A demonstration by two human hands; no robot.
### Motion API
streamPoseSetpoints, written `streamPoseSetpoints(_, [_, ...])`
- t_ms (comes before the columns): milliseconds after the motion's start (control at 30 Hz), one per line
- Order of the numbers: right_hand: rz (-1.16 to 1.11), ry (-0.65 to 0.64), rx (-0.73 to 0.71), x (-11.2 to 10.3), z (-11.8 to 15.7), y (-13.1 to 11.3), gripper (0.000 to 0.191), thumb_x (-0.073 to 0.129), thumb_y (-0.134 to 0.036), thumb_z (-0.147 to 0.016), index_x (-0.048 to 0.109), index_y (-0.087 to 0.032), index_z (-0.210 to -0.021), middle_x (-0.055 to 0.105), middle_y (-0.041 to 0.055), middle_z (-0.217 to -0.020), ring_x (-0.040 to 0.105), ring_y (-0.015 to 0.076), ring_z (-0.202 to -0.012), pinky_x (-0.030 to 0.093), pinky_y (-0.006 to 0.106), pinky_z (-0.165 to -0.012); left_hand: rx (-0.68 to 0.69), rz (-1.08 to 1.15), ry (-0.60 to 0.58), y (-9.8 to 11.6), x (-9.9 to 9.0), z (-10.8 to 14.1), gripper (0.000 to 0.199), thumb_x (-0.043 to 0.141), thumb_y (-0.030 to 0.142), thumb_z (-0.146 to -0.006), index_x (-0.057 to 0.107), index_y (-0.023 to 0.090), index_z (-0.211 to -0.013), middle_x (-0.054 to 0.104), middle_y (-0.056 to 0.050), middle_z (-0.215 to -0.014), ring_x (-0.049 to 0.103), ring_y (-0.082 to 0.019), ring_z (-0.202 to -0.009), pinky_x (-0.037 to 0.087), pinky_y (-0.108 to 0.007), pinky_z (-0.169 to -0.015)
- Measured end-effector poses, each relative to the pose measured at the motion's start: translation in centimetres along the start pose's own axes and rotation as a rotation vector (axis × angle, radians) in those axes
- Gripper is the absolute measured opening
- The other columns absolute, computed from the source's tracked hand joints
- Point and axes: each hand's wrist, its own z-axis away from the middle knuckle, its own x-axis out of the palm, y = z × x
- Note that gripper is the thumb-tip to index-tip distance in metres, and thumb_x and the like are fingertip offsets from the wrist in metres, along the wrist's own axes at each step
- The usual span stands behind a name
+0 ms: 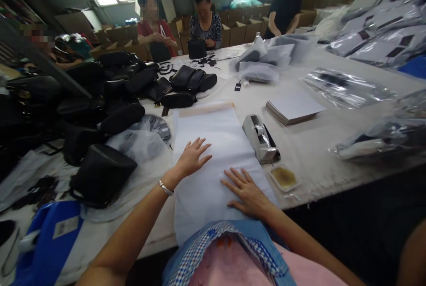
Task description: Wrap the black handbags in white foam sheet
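A white translucent sheet or bag (pixel 213 130) lies flat on the table in front of me, with a tan strip along its far edge. My left hand (pixel 193 158), a silver bangle at its wrist, is over the sheet's left part with its fingers spread. Lower and to the right, my right hand (pixel 248 193) rests palm down on the sheet, fingers apart. Neither hand grips anything. Just right of the sheet is a grey tape dispenser (pixel 261 138), and a small dish with a yellowish pad (pixel 283 176) sits nearer me.
Black bags (pixel 103 170) are heaped on the left, near a blue container (pixel 49 241). A stack of white boards (pixel 294 106) and plastic-wrapped items (pixel 382 139) lie right. Several people (pixel 204 24) are across the table, before cardboard boxes (pixel 246 30).
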Motion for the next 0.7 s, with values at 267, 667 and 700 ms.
streamPoseSetpoints(267, [0.027,0.066,-0.074,0.8,2.2,-0.4,0.066,0.055,-0.052,-0.091,0.037,-0.025,-0.148,0.026,0.0104,-0.159,0.017,0.0314,-0.148,0.014,0.06,-0.117,-0.156,-0.121,0.095,4.8,2.0,10.8,0.059,0.048,0.05,-0.094,0.037,0.029,-0.148,0.023,-0.011,-0.161,0.013,-0.031,-0.149,0.015,-0.057,-0.118])
streamPoseSetpoints(667, [0.085,0.119,-0.138,2.1,5.8,-0.7,0.068,0.052,-0.053,-0.092,0.03,-0.029,-0.151,0.027,0.0084,-0.159,0.021,0.0314,-0.147,0.017,0.059,-0.117,-0.289,-0.194,0.261,5.7,4.5,18.1,0.053,0.047,0.035,-0.095,0.039,0.026,-0.147,0.025,-0.012,-0.159,0.016,-0.031,-0.148,0.022,-0.058,-0.116])
streamPoseSetpoints(700, [0.098,0.132,-0.15,2.3,6.1,-0.6,0.068,0.053,-0.053,-0.092,0.029,-0.029,-0.151,0.027,0.0085,-0.159,0.021,0.0313,-0.147,0.017,0.059,-0.117,-0.232,-0.21,0.255,6.6,4.3,18.3,0.054,0.045,0.032,-0.096,0.036,0.028,-0.149,0.025,-0.011,-0.16,0.016,-0.03,-0.149,0.02,-0.058,-0.117])
